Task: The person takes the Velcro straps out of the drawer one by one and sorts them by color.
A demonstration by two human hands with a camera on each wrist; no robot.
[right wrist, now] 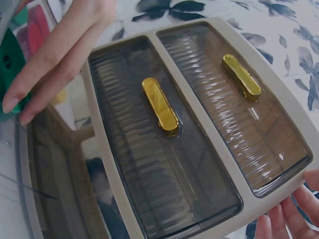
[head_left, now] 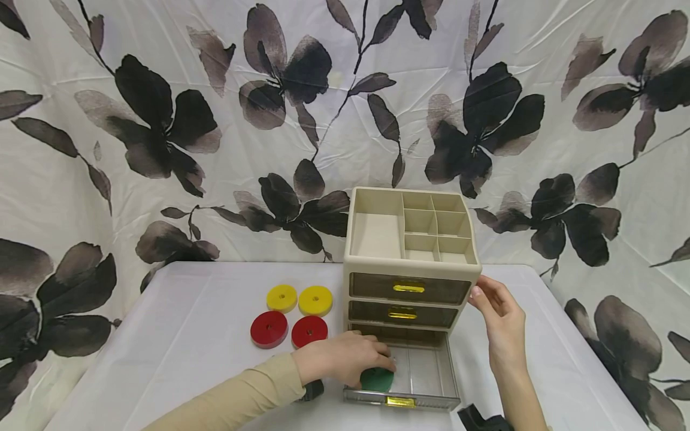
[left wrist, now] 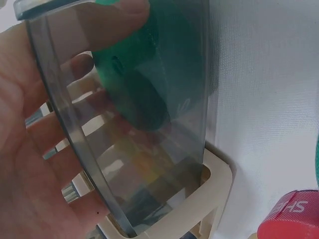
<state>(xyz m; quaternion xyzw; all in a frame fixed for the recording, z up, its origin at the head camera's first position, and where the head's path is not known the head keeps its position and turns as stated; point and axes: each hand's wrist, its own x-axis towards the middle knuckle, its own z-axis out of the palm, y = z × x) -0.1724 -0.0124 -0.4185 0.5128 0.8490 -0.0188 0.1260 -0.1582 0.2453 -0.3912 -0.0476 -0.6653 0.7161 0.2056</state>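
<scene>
A beige desktop organizer (head_left: 412, 264) stands on the table with its bottom clear drawer (head_left: 431, 401) pulled out. My left hand (head_left: 350, 357) reaches into this drawer from the left and grips a green ribbon roll (head_left: 377, 379), which has a small centre hole. Through the drawer's clear wall, the left wrist view shows the thumb on one face of the green roll (left wrist: 132, 64), with fingers beyond it. At the organizer's right side, my right hand (head_left: 501, 317) rests its fingertips near the front edge. Several of its fingers (right wrist: 294, 214) appear along that side in the right wrist view.
Two yellow rolls (head_left: 299, 299) and two red rolls (head_left: 269, 329) lie left of the organizer. Another green item (left wrist: 317, 159) shows at the left wrist view's edge. Two upper drawers (head_left: 409, 288) with gold handles are shut. A floral cloth (head_left: 372, 137) hangs behind.
</scene>
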